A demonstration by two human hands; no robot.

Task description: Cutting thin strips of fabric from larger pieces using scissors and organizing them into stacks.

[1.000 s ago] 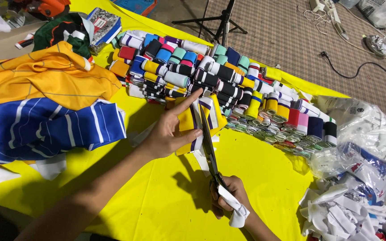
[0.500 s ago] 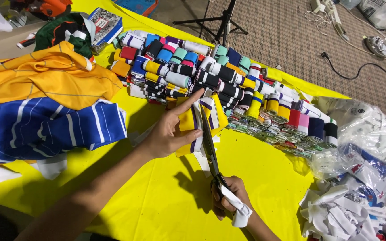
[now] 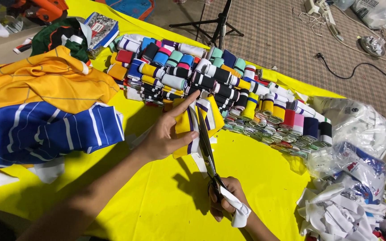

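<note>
Now, in the head view, the left hand is pressing flat on a folded yellow collar strip with white and purple stripes, its grip spread, forefinger stretching toward one o'clock along the strip's upper edge. Compared with a moment ago, this hand is hardly shifting, while the scissors are sitting a little deeper along the strip's right side, blades running from twelve to six o'clock. The right hand, at five o'clock from the strip, is wrapping its grip tight around the scissor handles, which are padded with white cloth. So the cut is advancing through the strip. Beyond, at twelve o'clock, rolled striped trims are lying in rows on the yellow desk; folded blue and orange fabric is lying at nine o'clock.
</note>
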